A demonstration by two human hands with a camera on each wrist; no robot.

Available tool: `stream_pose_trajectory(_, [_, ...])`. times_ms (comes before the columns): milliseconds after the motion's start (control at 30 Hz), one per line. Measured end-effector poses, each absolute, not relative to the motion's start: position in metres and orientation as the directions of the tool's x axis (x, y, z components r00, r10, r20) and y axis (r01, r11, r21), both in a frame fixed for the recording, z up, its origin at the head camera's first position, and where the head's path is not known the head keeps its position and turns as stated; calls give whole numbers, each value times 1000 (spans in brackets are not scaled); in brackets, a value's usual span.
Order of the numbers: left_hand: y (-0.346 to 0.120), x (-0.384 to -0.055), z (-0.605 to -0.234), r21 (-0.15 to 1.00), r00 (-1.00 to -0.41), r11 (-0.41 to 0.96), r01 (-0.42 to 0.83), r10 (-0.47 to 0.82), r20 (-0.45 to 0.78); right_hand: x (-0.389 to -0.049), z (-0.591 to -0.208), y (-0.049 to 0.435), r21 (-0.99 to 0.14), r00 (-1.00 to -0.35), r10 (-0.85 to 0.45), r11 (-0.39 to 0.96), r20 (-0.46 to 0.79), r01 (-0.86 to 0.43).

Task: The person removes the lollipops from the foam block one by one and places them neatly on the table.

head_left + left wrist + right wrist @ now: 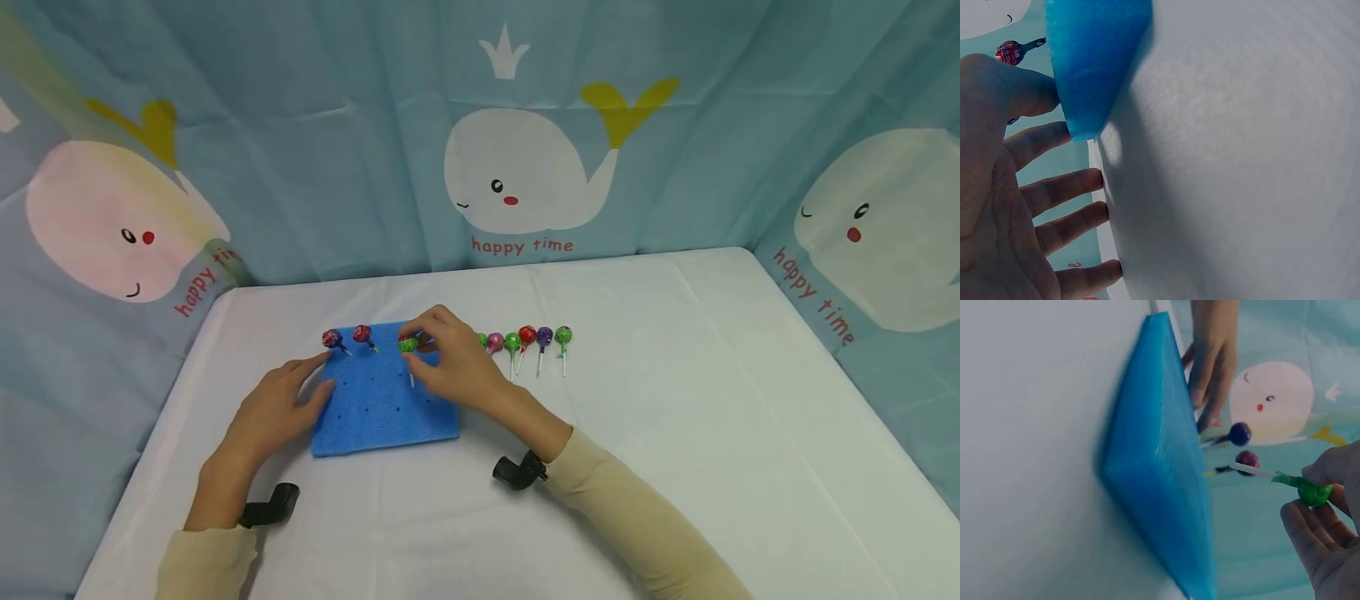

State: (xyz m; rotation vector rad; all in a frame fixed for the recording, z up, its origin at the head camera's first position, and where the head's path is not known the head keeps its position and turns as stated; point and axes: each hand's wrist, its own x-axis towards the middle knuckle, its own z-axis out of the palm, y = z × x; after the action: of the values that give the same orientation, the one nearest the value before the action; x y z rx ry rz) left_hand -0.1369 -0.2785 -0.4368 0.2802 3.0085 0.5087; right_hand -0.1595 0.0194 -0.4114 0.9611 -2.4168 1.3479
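A blue foam board (386, 417) with several small holes lies on the white table. My right hand (453, 358) pinches a green lollipop (1314, 494) by its wrapped head, above the board's upper right part, with the white stick pointing down toward the board. Two dark red-and-blue wrapped lollipops stand in the board's top row, one at the corner (332, 338) and the other (362, 334) beside it. My left hand (273, 412) rests at the board's left edge, fingers spread and fairly straight, thumb and index finger touching the foam.
To the right of the board lies a row of several lollipops, among them a red one (527, 335), a purple one (544, 336) and a green one (563, 334), sticks toward me. Behind the table hangs a blue curtain (315, 183) printed with whales.
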Motion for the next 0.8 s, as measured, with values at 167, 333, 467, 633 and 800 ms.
stream_pose_trajectory(167, [-280, -137, -435, 326, -981, 931, 163, 189, -50, -160, -414, 36, -687, -779, -427, 385, 460, -617])
stream_pose_trajectory(333, [-281, -137, -433, 320, -980, 932, 170, 195, -48, -161, -414, 53, -711, -808, -389, 398, 441, -580])
stream_pose_trajectory(467, [-282, -136, -433, 314, -980, 934, 170, 194, -45, -161, -418, 67, -716, -822, -374, 414, 429, -563])
stream_pose_trajectory(633, [-279, -138, -436, 334, -979, 927, 172, 199, -48, -159, -421, 84, -703, -828, -358, 442, 432, -558])
stream_pose_trajectory(800, [-278, -137, -437, 329, -981, 931, 159, 187, -55, -157, -423, 94, -700, -827, -355, 444, 436, -559])
